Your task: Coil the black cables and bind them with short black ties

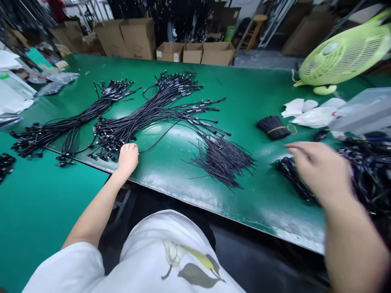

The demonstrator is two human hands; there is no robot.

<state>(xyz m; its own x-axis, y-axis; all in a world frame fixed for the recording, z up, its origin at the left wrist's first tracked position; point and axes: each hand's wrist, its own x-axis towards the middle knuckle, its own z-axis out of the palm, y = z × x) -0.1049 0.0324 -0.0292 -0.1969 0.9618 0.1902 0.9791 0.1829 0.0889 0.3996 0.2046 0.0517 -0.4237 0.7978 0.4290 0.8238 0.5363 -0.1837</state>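
My left hand (128,158) is closed at the table's near edge, beside the connector ends of the middle bundle of black cables (152,108). A single black cable (159,140) runs out of its fingers to the right. My right hand (320,169) is blurred above a coiled bunch of black cables (295,179); whether its fingers hold anything cannot be made out. Between the hands lies a loose pile of short, thin black strips (227,158). Another bundle of black cables (82,116) lies to the left.
A black bundle with a yellow band (273,127) lies near white paper scraps (317,114) and a clear plastic bin (365,110). A green fan (345,55) stands at the back right. Cardboard boxes (137,38) line the far side of the green table (253,85). Plastic bags (56,81) lie left.
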